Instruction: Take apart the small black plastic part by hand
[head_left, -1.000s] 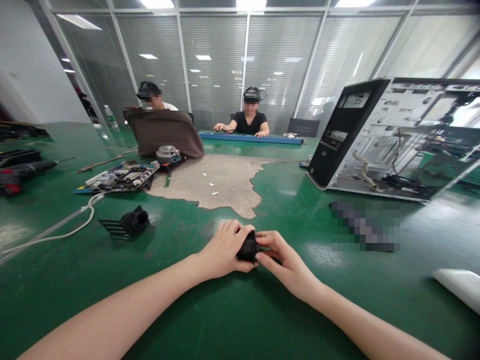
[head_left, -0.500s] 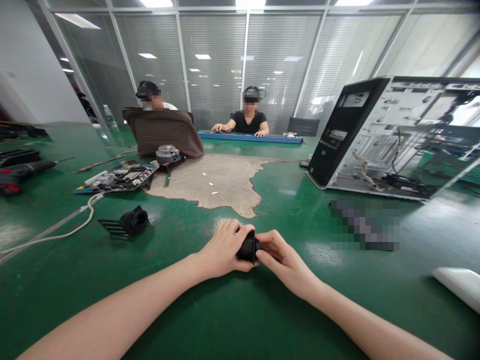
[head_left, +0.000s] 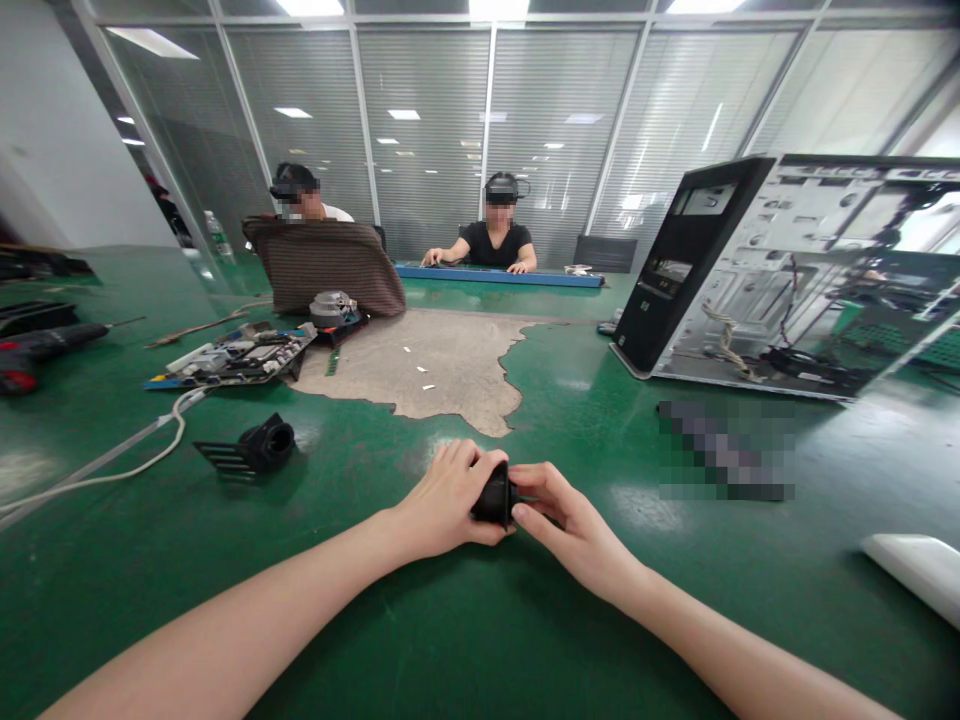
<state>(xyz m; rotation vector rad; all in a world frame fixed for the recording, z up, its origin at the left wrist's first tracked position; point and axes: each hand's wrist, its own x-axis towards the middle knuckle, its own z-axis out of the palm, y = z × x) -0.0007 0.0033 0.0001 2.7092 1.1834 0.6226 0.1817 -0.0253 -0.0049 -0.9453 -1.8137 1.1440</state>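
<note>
A small black part [head_left: 493, 497], apparently plastic with a flared edge, is between my two hands just above or on the green table [head_left: 465, 640]; its exact kind I cannot make out. My left hand [head_left: 452, 497] wraps round its left side, thumb and fingers closed. On its right end, the thumb and fingertips of my right hand [head_left: 559, 515] pinch a short dark piece. The palms hide much of the part. Further left lies a black plastic bracket [head_left: 262, 447] with a round opening and a slotted flap.
An open computer case [head_left: 690, 280] stands at the right, with a blurred dark strip [head_left: 724, 450] before it. A circuit board [head_left: 240, 355], a cable [head_left: 176, 430] and a power drill [head_left: 52, 350] lie left. Two people sit across the table. A white object [head_left: 915, 570] is at the right edge.
Both hands keep their hold on the black part with barely any movement. The whole view has shifted very slightly.
</note>
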